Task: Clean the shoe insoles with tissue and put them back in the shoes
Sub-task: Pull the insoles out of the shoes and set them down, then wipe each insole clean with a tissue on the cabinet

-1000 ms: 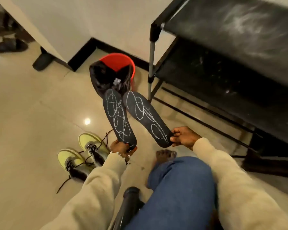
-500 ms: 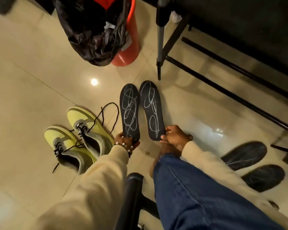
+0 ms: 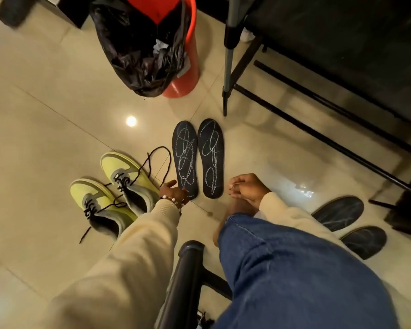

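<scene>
Insoles [image 3: 185,160] [image 3: 211,157] flat on floor [image 3: 57,103], side by side, scribbled, uncleaned. Left hand [image 3: 172,192] at left insole heel, grip unclear; right hand [image 3: 246,187] loosely curled, empty. Shoes [image 3: 114,188] just left. No tissue visible: fetch first, then wipe.

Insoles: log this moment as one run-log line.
insoles: flat on floor, side by side | left hand: at left insole heel | right hand: off, empty | shoes: unfilled

Two insoles [image 3: 198,160] flat on floor [image 3: 45,115], left hand [image 3: 173,192] touching one heel, right hand [image 3: 247,188] beside, yellow shoes [image 3: 114,193] left
</scene>
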The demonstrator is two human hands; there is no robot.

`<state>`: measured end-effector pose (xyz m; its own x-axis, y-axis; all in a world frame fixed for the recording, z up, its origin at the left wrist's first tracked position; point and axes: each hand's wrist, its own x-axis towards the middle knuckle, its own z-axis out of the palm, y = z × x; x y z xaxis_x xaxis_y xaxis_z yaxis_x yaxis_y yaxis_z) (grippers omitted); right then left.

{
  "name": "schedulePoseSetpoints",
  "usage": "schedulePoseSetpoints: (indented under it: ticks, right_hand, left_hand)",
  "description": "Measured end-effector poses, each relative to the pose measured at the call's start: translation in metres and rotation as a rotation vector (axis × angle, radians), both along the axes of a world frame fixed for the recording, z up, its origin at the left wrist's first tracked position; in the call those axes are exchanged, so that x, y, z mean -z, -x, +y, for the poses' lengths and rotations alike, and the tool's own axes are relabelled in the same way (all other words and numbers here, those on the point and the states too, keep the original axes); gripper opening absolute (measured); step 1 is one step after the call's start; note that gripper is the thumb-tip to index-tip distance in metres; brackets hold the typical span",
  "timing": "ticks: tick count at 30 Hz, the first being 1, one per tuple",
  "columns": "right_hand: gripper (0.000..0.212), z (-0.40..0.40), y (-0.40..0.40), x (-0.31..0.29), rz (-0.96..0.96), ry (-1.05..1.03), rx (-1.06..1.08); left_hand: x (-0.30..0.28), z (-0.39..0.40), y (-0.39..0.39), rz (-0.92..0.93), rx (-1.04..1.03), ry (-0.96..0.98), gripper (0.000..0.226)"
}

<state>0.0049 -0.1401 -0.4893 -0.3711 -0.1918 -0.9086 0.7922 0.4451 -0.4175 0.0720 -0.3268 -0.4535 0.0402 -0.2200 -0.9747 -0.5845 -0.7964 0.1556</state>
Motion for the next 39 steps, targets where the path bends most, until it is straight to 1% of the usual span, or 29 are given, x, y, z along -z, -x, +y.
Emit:
schedulePoseSetpoints:
  ticks: [2,3,5,7,8,10,11,12,14,15,18,22,24,28,34,37,39]
  right_hand:
    - [0.015,0.009,0.007,-0.021,0.034,0.038,0.069]
    - [0.013,0.014,0.01,-0.03,0.047,0.051,0.104]
    - [0.012,0.024,0.015,-0.058,0.092,0.064,0.179]
    - [0.01,0.034,0.017,-0.086,0.135,0.081,0.237]
    - [0.011,0.04,0.016,-0.105,0.162,0.088,0.267]
    - [0.012,0.053,0.014,-0.139,0.212,0.117,0.346]
    - [0.013,0.061,0.01,-0.157,0.243,0.134,0.386]
    - [0.013,0.068,0.006,-0.173,0.275,0.145,0.415]
    - [0.014,0.083,-0.002,-0.204,0.336,0.159,0.438]
    - [0.016,0.091,-0.008,-0.218,0.367,0.161,0.455]
    - [0.015,0.118,-0.027,-0.256,0.454,0.157,0.535]
    - [0.01,0.158,-0.058,-0.295,0.524,0.145,0.672]
    - [0.01,0.18,-0.073,-0.308,0.57,0.137,0.732]
    - [0.011,0.228,-0.104,-0.328,0.669,0.053,0.819]
    - [0.01,0.3,-0.128,-0.347,0.732,-0.017,0.952]
    - [0.011,0.342,-0.123,-0.352,0.779,-0.086,1.031]
    - [0.015,0.369,-0.117,-0.354,0.831,-0.165,1.054]
  left_hand:
    - [-0.021,0.002,0.01,0.032,0.08,0.065,0.02]
    - [-0.028,0.004,0.015,0.06,0.16,0.105,0.022]
    - [-0.049,0.01,0.027,0.163,0.289,0.142,0.034]
    - [-0.076,0.017,0.041,0.267,0.361,0.174,0.029]
    - [-0.096,0.023,0.048,0.325,0.404,0.16,0.024]
    - [-0.137,0.038,0.062,0.477,0.465,0.015,0.01]
    - [-0.155,0.046,0.067,0.523,0.53,0.021,0.011]
    - [-0.17,0.055,0.072,0.545,0.587,0.068,0.01]
    - [-0.198,0.073,0.082,0.591,0.692,0.205,0.022]
    - [-0.214,0.084,0.084,0.629,0.74,0.235,0.026]
    - [-0.26,0.116,0.084,0.707,0.888,0.285,0.021]
    - [-0.303,0.159,0.07,0.813,1.047,0.364,0.018]
    - [-0.316,0.184,0.063,0.865,1.129,0.392,0.018]
    - [-0.336,0.243,0.046,0.974,1.282,0.425,0.018]
    - [-0.351,0.324,0.029,1.138,1.487,0.497,0.017]
    - [-0.352,0.366,0.03,1.259,1.676,0.498,0.018]
    - [-0.346,0.393,0.034,1.361,1.86,0.551,0.026]
